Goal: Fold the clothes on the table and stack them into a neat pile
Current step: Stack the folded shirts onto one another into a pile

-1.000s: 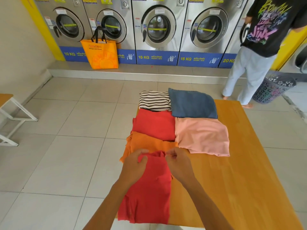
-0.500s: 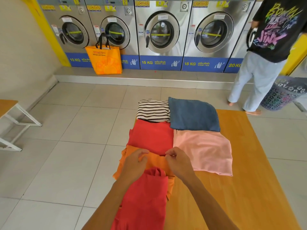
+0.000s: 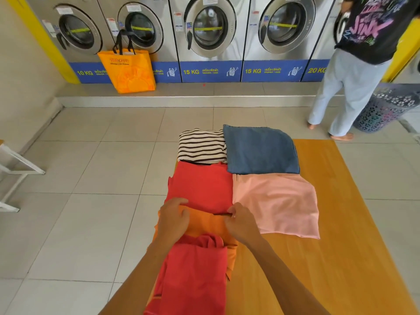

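Both grips close on the far edge of the orange garment (image 3: 205, 223): I see my left hand (image 3: 173, 220) pinching its left corner and my right hand (image 3: 241, 225) pinching the right, fingers curled shut on the cloth. Nearest me, a loose red garment (image 3: 193, 273) lies over the orange one and hangs toward the table's near edge. Just beyond my hands a folded red piece (image 3: 201, 185) touches a soft pink fold (image 3: 276, 204); behind these sit a striped top (image 3: 202, 145) and a blue fold (image 3: 260, 150). All rest on the smooth wooden table (image 3: 341, 235). Steel washing machines (image 3: 209, 30), an orange bag (image 3: 128, 70), another person (image 3: 354, 64) and a perforated basket (image 3: 386, 110) stand farther off.
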{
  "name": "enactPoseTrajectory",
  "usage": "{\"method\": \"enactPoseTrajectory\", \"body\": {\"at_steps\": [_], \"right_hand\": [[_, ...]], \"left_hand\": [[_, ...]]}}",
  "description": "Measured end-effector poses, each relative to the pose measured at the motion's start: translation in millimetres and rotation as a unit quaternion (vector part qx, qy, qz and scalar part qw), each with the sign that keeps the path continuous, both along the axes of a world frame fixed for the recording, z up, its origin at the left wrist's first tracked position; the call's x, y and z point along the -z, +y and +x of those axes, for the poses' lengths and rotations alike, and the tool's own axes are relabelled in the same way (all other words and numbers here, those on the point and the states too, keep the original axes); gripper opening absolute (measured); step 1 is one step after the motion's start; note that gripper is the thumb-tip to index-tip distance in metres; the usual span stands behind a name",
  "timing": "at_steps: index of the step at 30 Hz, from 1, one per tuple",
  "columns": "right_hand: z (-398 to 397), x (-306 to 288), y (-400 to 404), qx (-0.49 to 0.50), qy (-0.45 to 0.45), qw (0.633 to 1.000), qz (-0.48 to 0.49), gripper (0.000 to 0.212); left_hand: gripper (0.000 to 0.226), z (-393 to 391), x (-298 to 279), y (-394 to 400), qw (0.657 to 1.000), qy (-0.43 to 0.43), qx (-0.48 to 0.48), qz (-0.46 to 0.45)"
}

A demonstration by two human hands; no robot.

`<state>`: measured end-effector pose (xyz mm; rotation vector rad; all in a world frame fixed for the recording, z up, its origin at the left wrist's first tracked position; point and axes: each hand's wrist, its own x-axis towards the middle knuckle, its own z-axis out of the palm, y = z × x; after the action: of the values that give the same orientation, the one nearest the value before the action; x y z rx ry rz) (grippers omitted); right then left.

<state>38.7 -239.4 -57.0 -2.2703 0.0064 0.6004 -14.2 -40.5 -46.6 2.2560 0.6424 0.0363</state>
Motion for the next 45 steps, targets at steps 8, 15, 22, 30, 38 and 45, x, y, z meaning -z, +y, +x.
{"method": "enactPoseTrajectory", "body": {"at_steps": [8, 15, 22, 30, 38, 45], "right_hand": [[4, 17, 23, 0.025, -0.031, 0.997, -0.065, 0.041], [31, 13, 57, 0.03, -0.038, 0.993, -0.112, 0.03], [76, 10, 76, 0.035, -0.062, 0.987, -0.141, 0.043], [109, 26, 93, 0.129, -0.026, 0.963, -0.236, 0.08], [111, 33, 77, 0.137, 0.075, 0.987, -0.048, 0.096], [155, -4, 78, 0.147, 0.003, 0.979, 0.143, 0.056]], "left_hand": [[0.048, 12, 44, 34, 0.993, 0.113, -0.023, -0.013], [0.045, 43, 61, 51, 0.995, 0.092, -0.041, -0.009], [0.07, 80, 61, 66, 0.987, 0.151, -0.046, 0.016], [0.075, 102, 63, 77, 0.954, 0.229, 0.014, -0.195], [0.067, 83, 49, 101, 0.955, 0.193, 0.057, -0.219], [0.058, 122, -4, 119, 0.967, 0.067, 0.05, -0.241]]}}
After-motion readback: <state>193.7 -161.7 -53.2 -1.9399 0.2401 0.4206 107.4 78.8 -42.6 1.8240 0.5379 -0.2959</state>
